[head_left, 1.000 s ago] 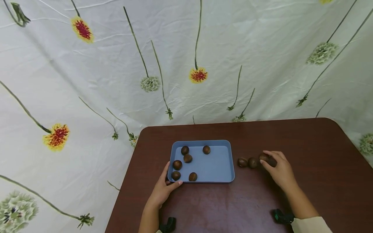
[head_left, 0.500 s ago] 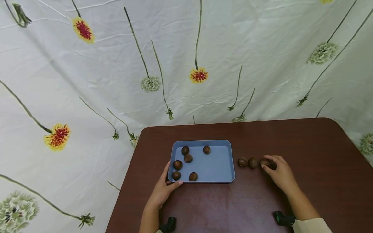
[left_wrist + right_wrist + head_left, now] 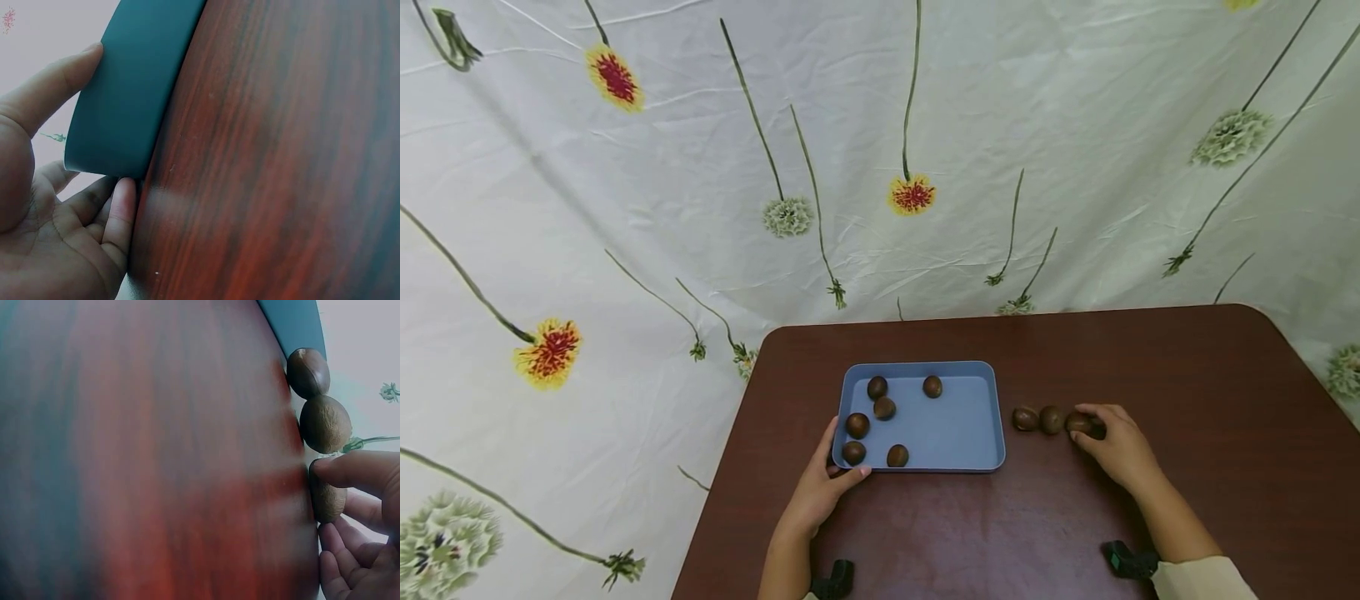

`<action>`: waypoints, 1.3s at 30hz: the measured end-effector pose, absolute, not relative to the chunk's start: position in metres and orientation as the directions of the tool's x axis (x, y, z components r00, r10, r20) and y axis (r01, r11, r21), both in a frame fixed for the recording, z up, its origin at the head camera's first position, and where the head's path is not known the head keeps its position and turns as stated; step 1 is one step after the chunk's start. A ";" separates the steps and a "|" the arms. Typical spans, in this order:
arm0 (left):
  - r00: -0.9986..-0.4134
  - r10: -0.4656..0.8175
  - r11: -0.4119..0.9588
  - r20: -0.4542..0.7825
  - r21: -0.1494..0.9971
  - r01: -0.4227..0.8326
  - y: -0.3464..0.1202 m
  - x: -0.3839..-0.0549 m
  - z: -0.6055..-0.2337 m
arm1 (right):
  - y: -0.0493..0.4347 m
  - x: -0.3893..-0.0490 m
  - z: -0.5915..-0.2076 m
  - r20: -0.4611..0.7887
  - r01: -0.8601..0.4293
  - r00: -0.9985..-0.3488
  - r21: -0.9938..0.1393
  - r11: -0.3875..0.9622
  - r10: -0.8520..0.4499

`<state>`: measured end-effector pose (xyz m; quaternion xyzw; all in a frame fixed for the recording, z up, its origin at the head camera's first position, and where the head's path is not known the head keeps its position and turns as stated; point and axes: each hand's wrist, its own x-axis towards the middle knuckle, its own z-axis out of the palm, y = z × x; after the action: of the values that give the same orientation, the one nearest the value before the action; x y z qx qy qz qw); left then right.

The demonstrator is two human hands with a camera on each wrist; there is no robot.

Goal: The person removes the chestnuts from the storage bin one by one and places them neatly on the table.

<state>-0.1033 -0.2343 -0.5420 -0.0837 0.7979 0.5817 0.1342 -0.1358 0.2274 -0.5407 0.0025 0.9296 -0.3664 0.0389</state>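
A blue rectangular tray [image 3: 955, 429] lies on the table with several brown chestnuts inside, such as one chestnut [image 3: 932, 386] near its far wall. My left hand [image 3: 820, 483] holds the tray's near left corner, thumb against the front wall, other fingers around the side, as the left wrist view shows. To the right of the tray, two chestnuts, a glossy chestnut [image 3: 308, 373] and a paler-patched chestnut [image 3: 325, 424], sit in a row. At the row's right end my right hand [image 3: 1116, 446] pinches a third chestnut [image 3: 326, 499] between thumb and fingers, close beside the middle one.
The dark red-brown wooden table [image 3: 970, 533] has rounded far corners. Behind it hangs a white cloth [image 3: 850, 258] printed with flowers. A black wrist device [image 3: 1127, 560] is strapped on the right wrist, another black wrist device [image 3: 832, 579] on the left.
My right hand has come slightly nearer and down, bringing the pinched chestnut into line with the other two. My left hand and the tray have not moved.
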 end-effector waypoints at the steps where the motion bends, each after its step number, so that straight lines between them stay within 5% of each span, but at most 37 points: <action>1: -0.950 0.021 0.310 -0.311 0.905 -0.290 -0.234 -0.103 -0.542 | 0.227 -0.136 -0.541 -0.075 0.031 -0.997 -0.680 0.733 -0.027; 39: -0.952 0.027 0.303 -0.304 0.910 -0.283 -0.235 -0.103 -0.543 | 0.229 -0.138 -0.545 -0.080 0.019 -0.995 -0.697 0.716 -0.052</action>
<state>-0.1034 -0.2350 -0.5427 -0.0804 0.7963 0.5848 0.1321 -0.1375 0.2287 -0.5452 -0.0090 0.9252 -0.3764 0.0471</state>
